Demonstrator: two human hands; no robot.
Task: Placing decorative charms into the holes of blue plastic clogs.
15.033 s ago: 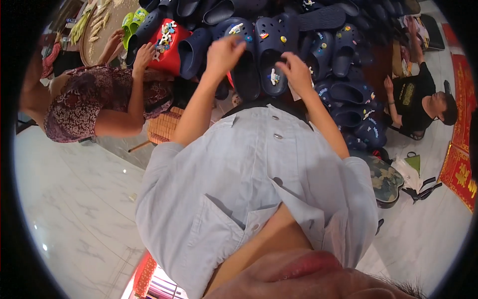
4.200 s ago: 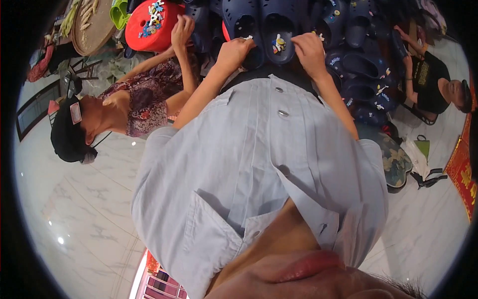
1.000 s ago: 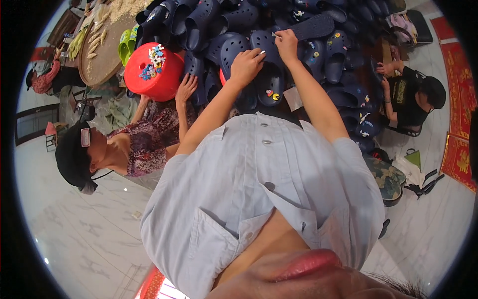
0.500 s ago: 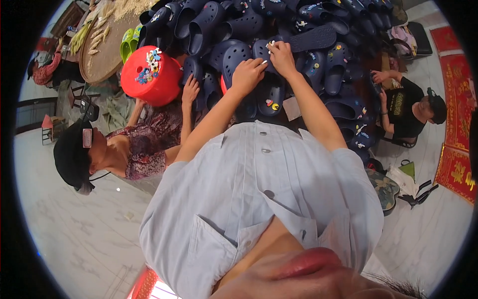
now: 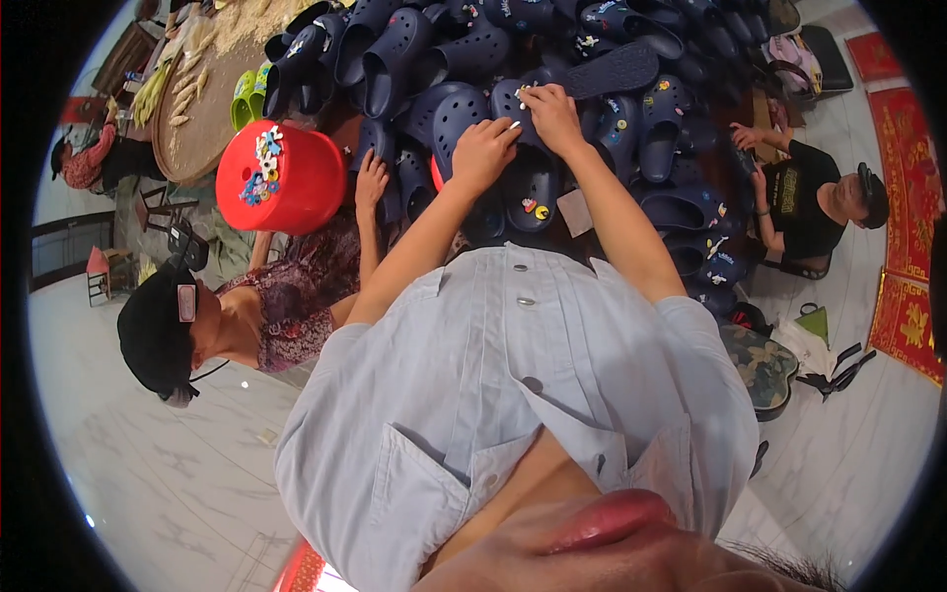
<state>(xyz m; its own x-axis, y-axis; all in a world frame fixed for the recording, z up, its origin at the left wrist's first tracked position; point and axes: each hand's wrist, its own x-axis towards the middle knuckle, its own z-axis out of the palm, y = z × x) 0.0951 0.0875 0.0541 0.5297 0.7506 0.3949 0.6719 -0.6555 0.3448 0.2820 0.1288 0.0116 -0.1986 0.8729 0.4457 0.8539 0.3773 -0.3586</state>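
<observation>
My left hand (image 5: 481,155) is closed beside a navy clog (image 5: 457,126), with a small white piece (image 5: 514,125) at its fingertips. Just to its right, my right hand (image 5: 552,116) pinches a small white charm (image 5: 523,94) against the holed toe of another navy clog (image 5: 504,94). The charm is partly covered by my fingers. Below my hands lies a clog heel section with colourful charms (image 5: 536,208) on it. A navy sole (image 5: 614,74) lies turned up beyond my right hand.
Many navy clogs (image 5: 390,59) cover the table. At left, a person in a black cap (image 5: 158,331) sits by a red stool (image 5: 321,183) topped with charms. Another person in black (image 5: 804,207) works at right. Green clogs (image 5: 249,96) lie beside a round tray (image 5: 222,99).
The red stool has shifted left and toward the person beside it. Both my hands stay at the clogs with only a slight move. One hand of the person at right has risen a little.
</observation>
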